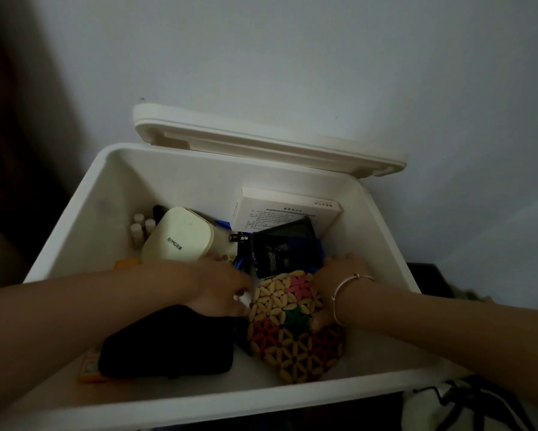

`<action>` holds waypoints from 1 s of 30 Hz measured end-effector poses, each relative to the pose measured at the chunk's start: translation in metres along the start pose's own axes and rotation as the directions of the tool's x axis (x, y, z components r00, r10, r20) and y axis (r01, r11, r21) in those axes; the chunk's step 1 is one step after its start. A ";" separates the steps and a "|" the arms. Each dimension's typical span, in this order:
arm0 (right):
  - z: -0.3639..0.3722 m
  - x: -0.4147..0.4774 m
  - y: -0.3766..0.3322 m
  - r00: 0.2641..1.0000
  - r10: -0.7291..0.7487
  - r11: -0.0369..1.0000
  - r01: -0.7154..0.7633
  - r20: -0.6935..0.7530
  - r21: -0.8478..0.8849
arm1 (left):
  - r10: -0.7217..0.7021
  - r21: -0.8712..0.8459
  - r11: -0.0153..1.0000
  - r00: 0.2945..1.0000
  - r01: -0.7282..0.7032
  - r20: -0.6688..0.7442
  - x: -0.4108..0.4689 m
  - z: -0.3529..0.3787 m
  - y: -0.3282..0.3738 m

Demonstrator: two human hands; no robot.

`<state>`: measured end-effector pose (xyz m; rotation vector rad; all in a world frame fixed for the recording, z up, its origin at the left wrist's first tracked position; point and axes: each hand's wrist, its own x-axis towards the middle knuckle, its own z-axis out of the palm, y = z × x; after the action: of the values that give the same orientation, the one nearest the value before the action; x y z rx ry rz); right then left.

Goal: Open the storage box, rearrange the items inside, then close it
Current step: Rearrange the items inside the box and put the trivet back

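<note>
Filling the storage box (74, 213): beaded bag (287, 332), black pouch (168, 349), perhaps bottles (141, 228).

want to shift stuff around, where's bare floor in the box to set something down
In the box, bare floor shows in the front strip between the pouch and the bag, and in the front right corner beside the bag. The back is crowded: bottles, device, mesh holder, carton.

- Dim, murky indoor shot; the pale wall (292, 57) and the raised lid (261, 135) catch the most light.
- The left edge sinks into near-black shadow.
- Inside the storage box (74, 219), dark items lose detail, and the beaded pouch (289, 321) looks muted.
- Wide-angle distortion bends the box rim; the bottom corners are soft and grainy.
</note>
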<state>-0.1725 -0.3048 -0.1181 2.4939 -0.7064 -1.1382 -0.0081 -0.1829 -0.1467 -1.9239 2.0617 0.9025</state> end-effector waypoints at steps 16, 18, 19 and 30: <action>0.026 -0.044 0.070 0.874 0.370 0.435 0.136 -0.315 0.890 | -0.334 -0.554 0.789 0.942 0.265 -0.024 0.037 0.024 0.052; 0.025 -0.036 0.067 0.847 0.387 0.416 0.193 -0.365 0.889 | -0.320 -0.568 0.784 0.947 0.251 -0.024 0.037 0.024 0.050; 0.025 -0.033 0.067 0.834 0.398 0.420 0.205 -0.383 0.884 | -0.311 -0.590 0.771 0.950 0.241 -0.018 0.038 0.023 0.049; 0.033 -0.029 0.060 0.762 0.489 0.442 0.204 -0.425 0.874 | -0.387 -0.831 0.517 0.922 0.207 -0.012 0.048 0.024 0.056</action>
<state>-0.2323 -0.3414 -0.0931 3.1817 -1.5624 0.4462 -0.0751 -0.2114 -0.1739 -2.7933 1.3331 1.8731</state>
